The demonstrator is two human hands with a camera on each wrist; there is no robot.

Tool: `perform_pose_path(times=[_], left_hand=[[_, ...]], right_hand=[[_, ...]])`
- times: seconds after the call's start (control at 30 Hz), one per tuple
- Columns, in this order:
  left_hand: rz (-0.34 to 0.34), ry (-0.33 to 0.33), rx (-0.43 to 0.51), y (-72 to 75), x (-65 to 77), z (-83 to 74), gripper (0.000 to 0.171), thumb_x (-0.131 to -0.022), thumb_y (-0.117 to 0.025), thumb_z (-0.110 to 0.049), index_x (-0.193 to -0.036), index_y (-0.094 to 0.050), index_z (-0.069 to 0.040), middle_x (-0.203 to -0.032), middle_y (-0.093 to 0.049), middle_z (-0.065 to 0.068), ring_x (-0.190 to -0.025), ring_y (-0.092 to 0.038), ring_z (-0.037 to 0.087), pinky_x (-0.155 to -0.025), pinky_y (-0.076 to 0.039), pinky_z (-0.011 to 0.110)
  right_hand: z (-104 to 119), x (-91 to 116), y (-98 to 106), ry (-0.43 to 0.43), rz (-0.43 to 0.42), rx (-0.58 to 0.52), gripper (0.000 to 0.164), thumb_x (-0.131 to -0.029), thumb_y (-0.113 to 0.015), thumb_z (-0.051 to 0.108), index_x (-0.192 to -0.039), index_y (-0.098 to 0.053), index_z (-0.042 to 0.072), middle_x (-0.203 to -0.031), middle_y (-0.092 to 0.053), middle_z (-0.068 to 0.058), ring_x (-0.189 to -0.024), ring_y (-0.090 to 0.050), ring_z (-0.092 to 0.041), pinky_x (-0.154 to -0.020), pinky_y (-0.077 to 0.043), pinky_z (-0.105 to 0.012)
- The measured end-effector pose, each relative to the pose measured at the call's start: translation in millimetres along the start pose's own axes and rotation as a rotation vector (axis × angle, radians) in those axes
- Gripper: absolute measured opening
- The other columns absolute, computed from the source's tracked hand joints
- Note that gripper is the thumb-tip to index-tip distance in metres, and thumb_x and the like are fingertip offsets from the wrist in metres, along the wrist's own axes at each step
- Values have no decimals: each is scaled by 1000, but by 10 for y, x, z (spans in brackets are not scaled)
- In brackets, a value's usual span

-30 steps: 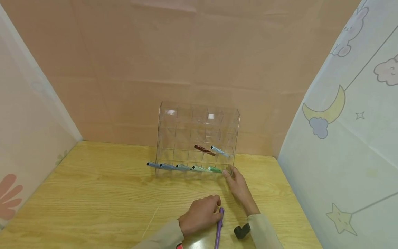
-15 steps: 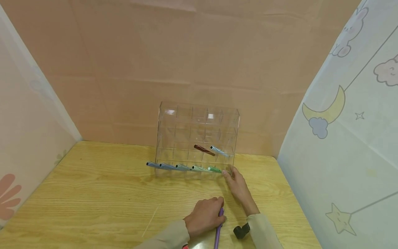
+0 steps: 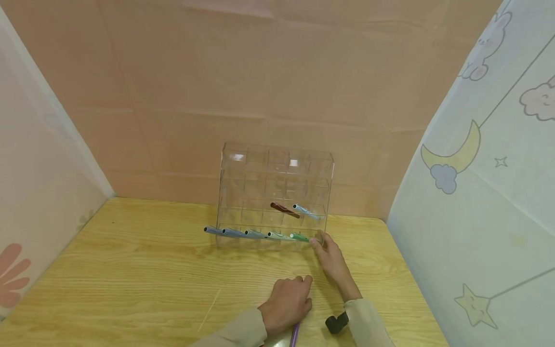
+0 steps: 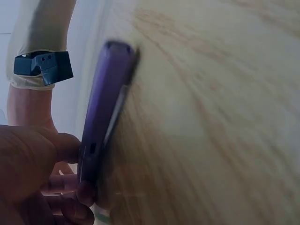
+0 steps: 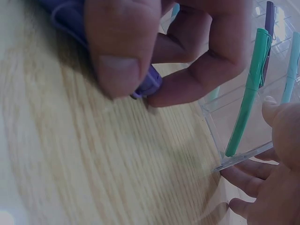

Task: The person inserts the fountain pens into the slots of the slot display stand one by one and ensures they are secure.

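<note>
My left hand (image 3: 286,303) pinches a purple pen (image 4: 105,89) between thumb and fingers, low over the table. In the head view only a short length of the purple pen (image 3: 295,334) shows below the hand. At the bottom right corner of a clear acrylic pen rack (image 3: 234,157), my right hand (image 3: 331,260) grips its side, thumb in front. The bottom row of the rack holds several pens, from a blue pen (image 3: 212,230) at the left to a green pen (image 3: 299,236) beside my right thumb. A dark red pen (image 3: 284,209) and a light blue pen (image 3: 305,210) lie one row up.
The rack stands at the back of a wood-grain table (image 3: 143,270), in front of a peach cloth backdrop (image 3: 186,86). White printed sheets (image 3: 490,202) flank both sides. A black wrist camera (image 3: 336,322) sits by the right sleeve.
My left hand has closed its thumb and fingers around the purple pen and drawn it slightly left and towards me. My right hand and the rack have kept their places.
</note>
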State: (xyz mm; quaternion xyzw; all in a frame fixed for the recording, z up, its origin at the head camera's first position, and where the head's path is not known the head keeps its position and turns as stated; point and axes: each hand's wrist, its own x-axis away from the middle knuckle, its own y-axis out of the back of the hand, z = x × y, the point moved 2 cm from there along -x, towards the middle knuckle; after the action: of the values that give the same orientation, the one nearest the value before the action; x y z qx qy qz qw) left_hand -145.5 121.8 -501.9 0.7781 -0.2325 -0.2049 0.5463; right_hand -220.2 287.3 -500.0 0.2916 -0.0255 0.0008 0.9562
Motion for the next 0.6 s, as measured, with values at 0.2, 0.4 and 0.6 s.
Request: perform_pose_path(times=[0.2, 0.4, 0.6], left_hand=[[-34, -5, -39, 16, 21, 24, 11, -96, -72, -20, -101, -65, -14, -69, -61, -4, -49, -45, 7, -43, -36, 24], [-74, -18, 53, 63, 54, 93, 11, -93, -71, -14, -91, -60, -15, -60, -45, -10, -44, -32, 3, -39, -26, 17], [-73, 15, 203, 235, 80, 158, 10, -96, -72, -16, -103, -65, -15, -68, -53, -13, -52, -42, -1, -47, -37, 17]], right_hand=[[-8, 8, -10, 3, 6, -11, 71, -114, -48, 44, -167, -26, 2, -173, -25, -29, -159, -26, -55, -126, -29, -68], [-11, 18, -1, 4, 14, 0, 79, -112, -45, 55, -167, -25, 2, -174, -24, -28, -159, -25, -55, -125, -30, -69], [-18, 2, 0, 16, 15, 5, 76, -113, -46, 50, -167, -25, 1, -173, -26, -29, -158, -28, -56, -124, -32, -69]])
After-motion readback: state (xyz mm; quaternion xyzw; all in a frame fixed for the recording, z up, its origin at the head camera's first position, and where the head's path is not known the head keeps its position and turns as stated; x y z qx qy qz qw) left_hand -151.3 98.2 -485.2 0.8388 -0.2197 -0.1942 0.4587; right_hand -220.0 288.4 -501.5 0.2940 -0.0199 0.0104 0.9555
